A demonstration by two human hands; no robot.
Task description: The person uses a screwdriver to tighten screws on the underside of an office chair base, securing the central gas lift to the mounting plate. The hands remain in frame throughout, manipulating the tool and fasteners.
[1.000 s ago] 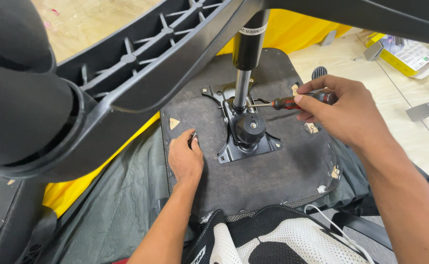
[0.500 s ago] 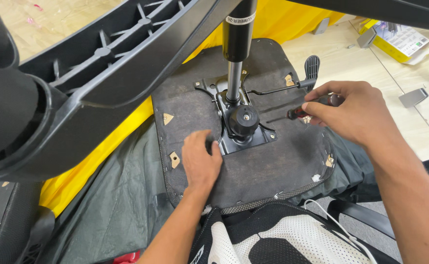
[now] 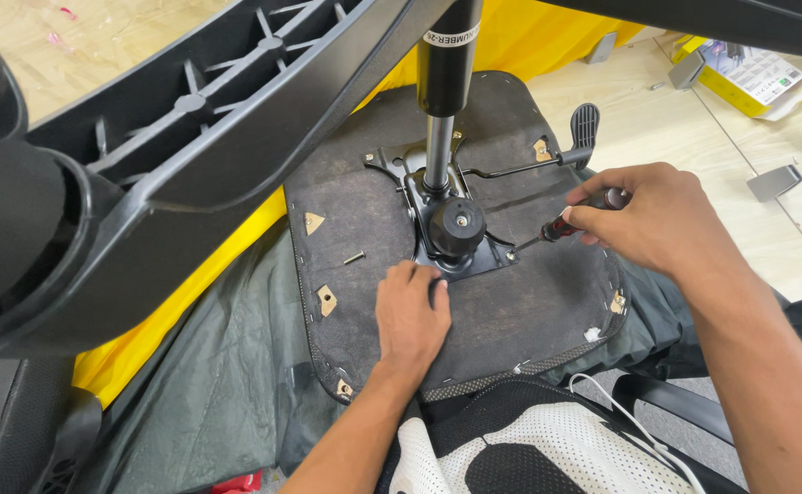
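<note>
The right hand (image 3: 657,220) is bringing the screwdriver (image 3: 573,220) down from the upper middle of the frame toward the right corner of the metal plate (image 3: 460,261), its tip now meeting that corner. The left hand (image 3: 410,316) is sliding toward the centre, fingertips now touching the plate's lower edge.

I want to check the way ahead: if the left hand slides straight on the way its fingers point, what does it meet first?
Probably the metal mounting plate on the seat underside: the left hand lies flat there, fingertips almost at the plate's near edge.
</note>
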